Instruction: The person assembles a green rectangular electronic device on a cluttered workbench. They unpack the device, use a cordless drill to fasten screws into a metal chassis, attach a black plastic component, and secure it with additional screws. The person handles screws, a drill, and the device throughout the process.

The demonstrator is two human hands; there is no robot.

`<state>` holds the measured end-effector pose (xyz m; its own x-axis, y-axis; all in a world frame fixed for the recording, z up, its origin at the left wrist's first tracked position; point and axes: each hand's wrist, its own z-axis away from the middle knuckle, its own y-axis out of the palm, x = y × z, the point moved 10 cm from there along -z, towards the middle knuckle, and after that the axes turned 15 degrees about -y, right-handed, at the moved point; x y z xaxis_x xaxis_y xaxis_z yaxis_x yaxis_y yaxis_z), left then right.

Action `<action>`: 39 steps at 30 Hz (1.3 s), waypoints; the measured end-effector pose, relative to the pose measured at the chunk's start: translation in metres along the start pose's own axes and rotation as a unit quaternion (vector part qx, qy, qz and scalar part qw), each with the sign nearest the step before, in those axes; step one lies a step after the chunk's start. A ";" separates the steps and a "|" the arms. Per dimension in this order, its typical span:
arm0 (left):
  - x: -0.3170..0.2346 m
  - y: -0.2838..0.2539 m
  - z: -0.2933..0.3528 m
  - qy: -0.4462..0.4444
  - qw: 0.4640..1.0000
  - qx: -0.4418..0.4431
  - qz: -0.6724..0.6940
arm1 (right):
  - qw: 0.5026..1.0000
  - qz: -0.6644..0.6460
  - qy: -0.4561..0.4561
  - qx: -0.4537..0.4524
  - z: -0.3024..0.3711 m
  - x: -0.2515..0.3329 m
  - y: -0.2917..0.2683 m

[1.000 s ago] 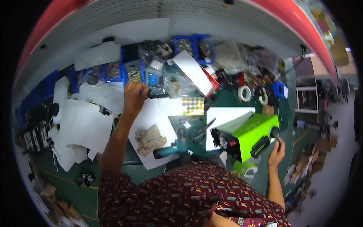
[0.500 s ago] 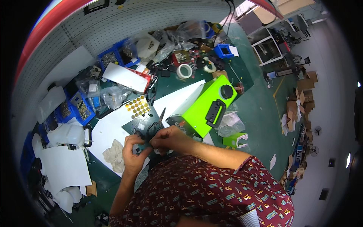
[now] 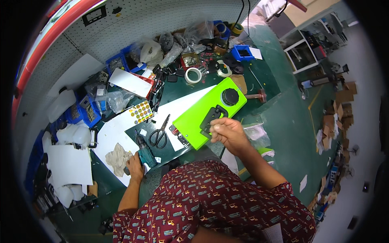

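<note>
Here, the right hand [image 3: 227, 131] is pinching its fingertips together over the black handle [image 3: 211, 118] of the lime-green housing [image 3: 206, 113]; whether anything small is being gripped between them cannot be told. The housing is lying flat and tilted across a white sheet [image 3: 178, 107], its round black knob [image 3: 231, 96] facing up, keeping the smooth moulded top within reach. The left hand [image 3: 135, 167] is closing fully around the teal cordless driver [image 3: 145, 152], which is lying on the green bench mat [image 3: 279, 113] just beside steel scissors [image 3: 160, 131]. A crumpled rag [image 3: 117, 157] is resting near that hand.
</note>
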<state>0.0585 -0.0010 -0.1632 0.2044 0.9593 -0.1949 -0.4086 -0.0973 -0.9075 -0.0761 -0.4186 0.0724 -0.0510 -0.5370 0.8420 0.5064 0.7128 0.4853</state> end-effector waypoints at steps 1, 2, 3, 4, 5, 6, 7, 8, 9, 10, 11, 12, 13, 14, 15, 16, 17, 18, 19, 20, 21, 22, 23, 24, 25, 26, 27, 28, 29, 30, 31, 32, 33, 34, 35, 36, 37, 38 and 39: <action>-0.010 -0.014 0.003 -0.001 1.000 0.001 -0.008 | 1.000 -0.013 -0.014 -0.004 -0.004 0.010 -0.013; -0.020 -0.028 0.009 -0.003 1.000 0.002 -0.016 | 1.000 -0.022 -0.016 0.004 -0.005 0.015 -0.022; -0.016 -0.043 0.023 -0.015 1.000 -0.013 0.016 | 0.999 -0.033 -0.014 0.019 -0.008 0.019 -0.027; -0.031 -0.074 0.036 0.002 0.995 -0.074 0.061 | 0.999 -0.043 -0.018 0.029 -0.009 0.023 -0.036; -0.038 -0.092 0.043 -0.031 0.991 -0.069 0.107 | 0.998 -0.048 -0.019 0.038 -0.009 0.024 -0.043; -0.046 -0.112 0.054 -0.068 0.984 -0.067 0.152 | 0.997 -0.052 -0.010 0.053 -0.010 0.020 -0.044; -0.064 -0.137 0.073 -0.058 0.974 -0.093 0.200 | 0.996 -0.054 -0.002 0.066 -0.012 0.016 -0.045; -0.084 -0.163 0.092 -0.048 0.961 -0.120 0.246 | 0.995 -0.056 0.006 0.079 -0.013 0.012 -0.044; -0.117 -0.185 0.106 0.039 0.945 -0.104 0.306 | 0.994 -0.067 0.009 0.088 -0.013 0.011 -0.041; -0.132 -0.188 0.117 0.075 0.927 -0.079 0.358 | 0.993 -0.069 0.011 0.098 -0.014 0.010 -0.035; -0.140 -0.185 0.127 0.039 0.934 -0.070 0.347 | 0.991 -0.072 0.013 0.108 -0.014 0.009 -0.029; -0.166 -0.193 0.139 0.001 0.939 -0.060 0.337 | 0.990 -0.074 0.016 0.118 -0.015 0.008 -0.022; -0.190 -0.198 0.151 -0.022 0.942 -0.033 0.333 | 0.988 -0.079 0.012 0.136 -0.014 0.014 -0.012; -0.208 -0.201 0.157 0.024 0.946 -0.045 0.321 | 0.987 -0.084 0.006 0.140 -0.014 0.018 -0.009; -0.226 -0.203 0.164 0.069 0.946 -0.057 0.311 | 0.986 -0.089 0.001 0.143 -0.012 0.021 -0.008; -0.251 -0.209 0.169 0.093 0.903 -0.016 0.418 | 0.986 -0.091 -0.006 0.143 -0.011 0.024 -0.008; -0.271 -0.219 0.173 0.122 0.910 -0.012 0.395 | 0.985 -0.099 -0.002 0.138 -0.008 0.026 -0.010; -0.287 -0.224 0.178 0.149 0.916 -0.010 0.373 | 0.984 -0.113 -0.002 0.135 -0.004 0.027 -0.013; -0.293 -0.224 0.179 0.158 0.918 -0.005 0.364 | 0.983 -0.127 -0.003 0.131 -0.001 0.028 -0.016; -0.298 -0.224 0.179 0.167 0.920 0.001 0.355 | 0.982 -0.141 -0.003 0.127 0.001 0.029 -0.019; -0.300 -0.223 0.182 0.171 0.923 0.006 0.345 | 0.982 -0.142 -0.003 0.124 0.003 0.029 -0.021; -0.302 -0.221 0.182 0.178 0.927 0.010 0.331 | 0.982 -0.143 -0.003 0.120 0.004 0.031 -0.022; -0.303 -0.218 0.181 0.186 0.930 0.014 0.316 | 0.983 -0.144 -0.003 0.117 0.005 0.032 -0.025; -0.302 -0.216 0.182 0.189 0.934 0.018 0.301 | 0.981 -0.146 -0.001 0.130 0.005 0.031 -0.027; -0.304 -0.219 0.183 0.182 0.938 0.020 0.295 | 0.981 -0.137 0.002 0.138 0.006 0.032 -0.029; -0.301 -0.219 0.183 0.173 0.935 0.030 0.309 | 0.981 -0.127 0.006 0.147 0.006 0.033 -0.029; -0.300 -0.216 0.182 0.170 0.929 0.040 0.325 | 0.980 -0.121 0.002 0.155 0.007 0.036 -0.031; -0.297 -0.212 0.181 0.166 0.924 0.051 0.341 | 0.979 -0.121 0.005 0.166 0.008 0.037 -0.029; -0.293 -0.207 0.180 0.159 0.910 0.071 0.377 | 0.977 -0.120 0.007 0.178 0.009 0.038 -0.026; -0.292 -0.208 0.181 0.164 0.908 0.067 0.379 | 0.975 -0.118 0.006 0.188 0.010 0.041 -0.025; -0.292 -0.209 0.181 0.170 0.907 0.063 0.381 | 0.972 -0.126 0.008 0.199 0.010 0.040 -0.026; -0.292 -0.210 0.182 0.175 0.905 0.059 0.383 | 0.971 -0.125 0.009 0.204 0.010 0.041 -0.024; -0.291 -0.210 0.182 0.180 0.904 0.058 0.383 | 0.970 -0.124 0.009 0.209 0.010 0.042 -0.022; -0.291 -0.211 0.183 0.184 0.903 0.057 0.384 | 0.969 -0.123 0.010 0.214 0.011 0.044 -0.020; -0.291 -0.212 0.183 0.188 0.902 0.055 0.384 | 0.969 -0.115 0.010 0.219 0.011 0.045 -0.019; -0.289 -0.213 0.183 0.181 0.902 0.053 0.389 | 0.968 -0.108 0.010 0.224 0.011 0.047 -0.017; -0.288 -0.214 0.184 0.173 0.901 0.051 0.395 | 0.968 -0.100 0.010 0.230 0.011 0.048 -0.015; -0.286 -0.215 0.183 0.165 0.900 0.049 0.401 | 0.967 -0.103 0.017 0.233 0.011 0.047 -0.014; -0.286 -0.217 0.184 0.183 0.897 0.042 0.401 | 0.966 -0.107 0.023 0.236 0.011 0.046 -0.013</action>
<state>-0.0750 -0.2058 0.1581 0.0865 0.4372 -0.8952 -0.6176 -0.6815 -0.3925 -0.0943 -0.4482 0.1075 -0.0679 -0.7061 0.7048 0.0393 0.7040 0.7091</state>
